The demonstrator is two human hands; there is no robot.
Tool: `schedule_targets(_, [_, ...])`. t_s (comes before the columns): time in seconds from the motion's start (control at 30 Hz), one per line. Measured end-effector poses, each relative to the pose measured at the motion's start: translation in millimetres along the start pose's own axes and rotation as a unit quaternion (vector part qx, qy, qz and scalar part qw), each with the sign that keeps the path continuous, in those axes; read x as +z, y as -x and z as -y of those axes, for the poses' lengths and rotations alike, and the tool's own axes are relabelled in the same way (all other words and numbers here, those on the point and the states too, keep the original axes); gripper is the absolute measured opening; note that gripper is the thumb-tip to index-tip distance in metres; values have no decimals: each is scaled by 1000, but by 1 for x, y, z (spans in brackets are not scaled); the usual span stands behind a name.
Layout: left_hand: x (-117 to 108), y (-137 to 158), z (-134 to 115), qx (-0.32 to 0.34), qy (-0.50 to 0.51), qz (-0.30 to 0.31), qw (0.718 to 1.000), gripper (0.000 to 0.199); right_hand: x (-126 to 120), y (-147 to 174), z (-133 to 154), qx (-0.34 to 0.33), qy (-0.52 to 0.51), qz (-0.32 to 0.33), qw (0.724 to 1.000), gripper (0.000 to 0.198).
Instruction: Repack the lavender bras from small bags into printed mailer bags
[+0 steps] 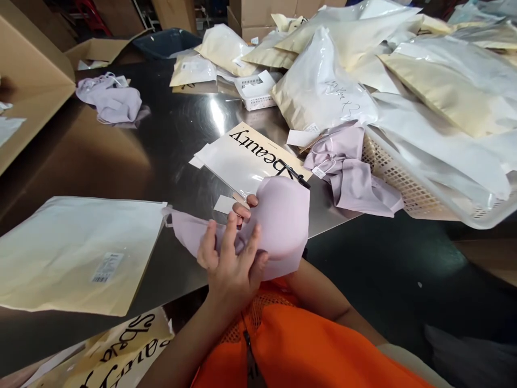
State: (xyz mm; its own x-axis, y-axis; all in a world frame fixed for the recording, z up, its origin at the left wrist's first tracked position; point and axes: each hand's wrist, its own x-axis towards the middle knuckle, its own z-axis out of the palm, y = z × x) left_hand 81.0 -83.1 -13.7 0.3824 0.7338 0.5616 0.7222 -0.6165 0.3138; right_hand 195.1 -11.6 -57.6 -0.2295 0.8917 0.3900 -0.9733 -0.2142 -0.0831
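Observation:
A pale lilac padded bra is held just above the near edge of the steel table. My left hand presses on its front with spread fingers. My right hand is mostly hidden under the garment; only its fingertips show at the upper edge. A cream packaging bag lies flat to the left. A "Beauty" printed bag lies just beyond the bra.
More lilac garments lie at the far left and beside a white mesh basket piled with plastic bags. A small white basket sits at the back. An open cardboard box stands at left.

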Motion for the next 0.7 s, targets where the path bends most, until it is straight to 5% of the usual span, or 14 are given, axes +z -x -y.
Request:
schedule_targets(0.17, [0,12,-1,19,65,-13,998,18,3,7,8,10,2,-75,997,73])
schedule_targets(0.37, [-5,-11,-1,-89,55,-98,990,13,-5,6,-1,19,53,-129,990,74])
schedule_targets(0.53, [-4,-23,0,-160,41,-33,986,21,-18,15,-3,18,162,-179,970,85])
schedule_targets(0.7, [-10,-26,-1,-205,45,67,975,33,-27,25,6,66,307,-279,907,93])
